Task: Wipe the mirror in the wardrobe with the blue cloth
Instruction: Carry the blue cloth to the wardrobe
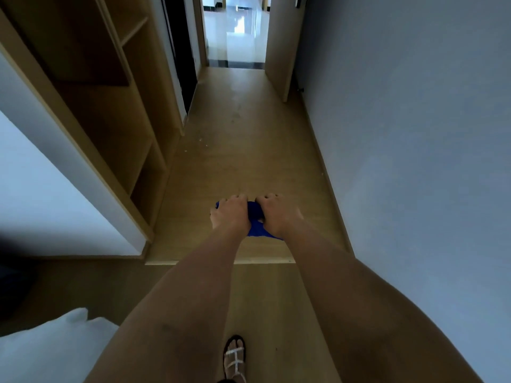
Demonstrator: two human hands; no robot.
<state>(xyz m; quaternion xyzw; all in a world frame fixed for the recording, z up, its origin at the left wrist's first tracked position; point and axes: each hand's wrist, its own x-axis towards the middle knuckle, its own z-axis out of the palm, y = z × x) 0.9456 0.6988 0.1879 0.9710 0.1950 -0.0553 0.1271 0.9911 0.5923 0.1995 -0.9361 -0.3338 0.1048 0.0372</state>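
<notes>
Head view: the left hand point(229, 214) and right hand point(276, 215) both grip the bunched blue cloth point(255, 221) in front of the body, near the open wardrobe point(110, 120) on the left. The cloth looks soft and light; a folded pad probably wipes best.

Two hands point(231, 214) point(278, 214), one blue cloth point(255, 221), one wardrobe point(116, 111), one sandalled foot point(235, 357)

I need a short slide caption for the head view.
Both hands hold the blue cloth in front of the open wardrobe.
</notes>
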